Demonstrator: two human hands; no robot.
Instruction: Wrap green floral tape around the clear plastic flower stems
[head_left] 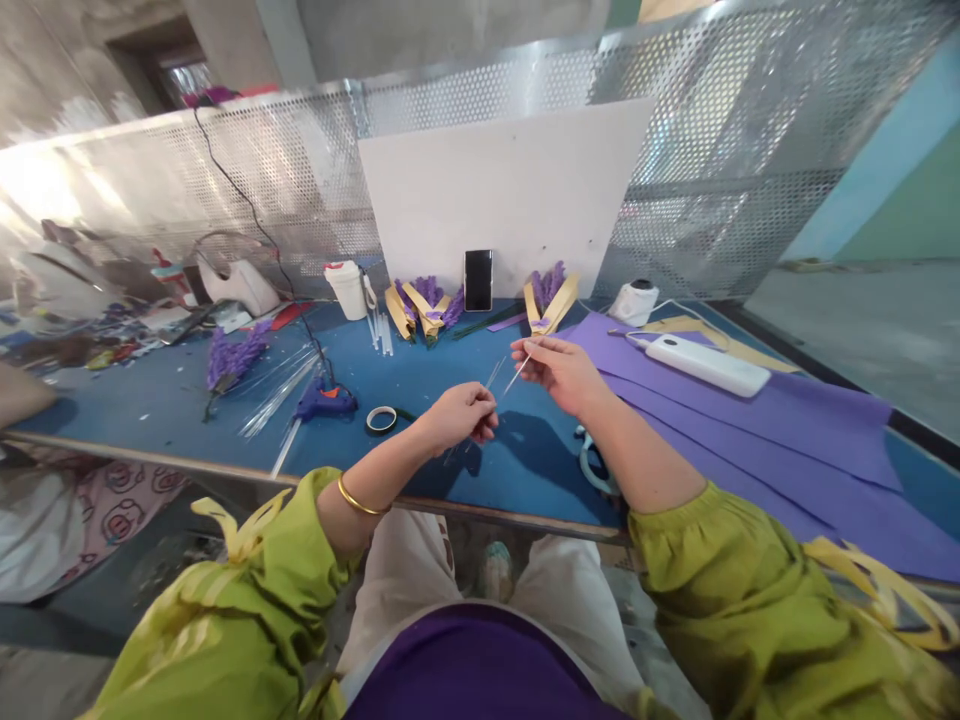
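My left hand (466,412) is closed around several thin, pale wires, whose ends stick out above and below the fingers. A pale strand (514,376) runs up from it to my right hand (555,368), which pinches the upper end between thumb and fingertips. Both hands are above the blue table, a little apart. Left of my left hand lies a roll of dark tape (381,420). Below my right forearm are light-blue-handled scissors (592,465), partly hidden by the arm.
A blue glue gun (324,402), loose pale wires (281,392) and purple flowers (236,355) lie to the left. Wrapped purple bouquets (427,305), a phone (478,281) and a white cup (348,290) stand behind. Purple sheets (720,420) and a white power bank (709,365) cover the right side.
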